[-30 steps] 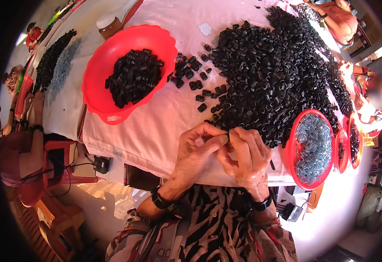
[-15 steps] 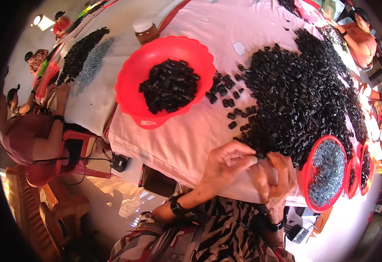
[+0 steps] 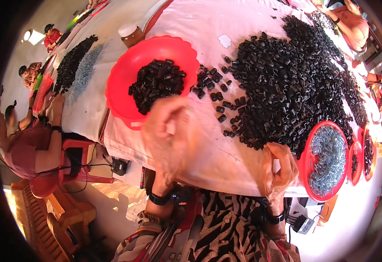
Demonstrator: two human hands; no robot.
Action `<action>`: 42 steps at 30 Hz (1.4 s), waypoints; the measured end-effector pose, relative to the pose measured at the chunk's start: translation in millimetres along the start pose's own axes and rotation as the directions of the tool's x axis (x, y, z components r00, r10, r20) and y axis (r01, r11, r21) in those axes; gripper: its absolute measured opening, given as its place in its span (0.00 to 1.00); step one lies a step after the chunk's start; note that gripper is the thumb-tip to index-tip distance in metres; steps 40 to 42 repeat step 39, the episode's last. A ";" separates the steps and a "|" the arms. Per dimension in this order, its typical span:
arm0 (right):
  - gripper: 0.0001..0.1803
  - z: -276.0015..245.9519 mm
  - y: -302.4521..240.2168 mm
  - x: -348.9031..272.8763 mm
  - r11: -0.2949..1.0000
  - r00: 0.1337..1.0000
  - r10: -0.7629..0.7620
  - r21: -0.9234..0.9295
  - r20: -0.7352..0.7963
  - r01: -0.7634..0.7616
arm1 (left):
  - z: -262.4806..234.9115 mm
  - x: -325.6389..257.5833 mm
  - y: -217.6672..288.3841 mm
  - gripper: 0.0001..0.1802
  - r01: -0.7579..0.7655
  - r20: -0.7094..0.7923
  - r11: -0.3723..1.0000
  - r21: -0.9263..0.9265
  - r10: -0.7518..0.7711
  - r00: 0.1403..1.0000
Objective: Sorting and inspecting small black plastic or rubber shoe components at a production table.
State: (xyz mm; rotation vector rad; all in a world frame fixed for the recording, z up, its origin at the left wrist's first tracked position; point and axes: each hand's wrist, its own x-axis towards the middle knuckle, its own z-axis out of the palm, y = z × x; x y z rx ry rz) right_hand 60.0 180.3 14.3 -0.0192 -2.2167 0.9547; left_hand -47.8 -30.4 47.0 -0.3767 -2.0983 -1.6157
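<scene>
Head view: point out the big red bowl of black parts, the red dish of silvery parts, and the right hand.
big red bowl point(image 3: 125, 81), head view, bare inner wall at left.
red dish point(image 3: 307, 150), head view, left rim.
right hand point(image 3: 279, 168), head view, back of the hand.

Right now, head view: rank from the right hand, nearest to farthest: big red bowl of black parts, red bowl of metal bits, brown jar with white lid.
From the right hand:
1. red bowl of metal bits, just to its right at the table edge.
2. big red bowl of black parts, across to the left, beyond the blurred left hand.
3. brown jar with white lid, behind that bowl, farthest.
</scene>
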 end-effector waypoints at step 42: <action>0.07 -119.1 53.4 -0.4 0.820 0.895 0.444 -0.415 0.027 -0.394 | 23.5 -54.7 -23.0 0.21 0.192 0.305 0.979 -0.073 -0.161 0.939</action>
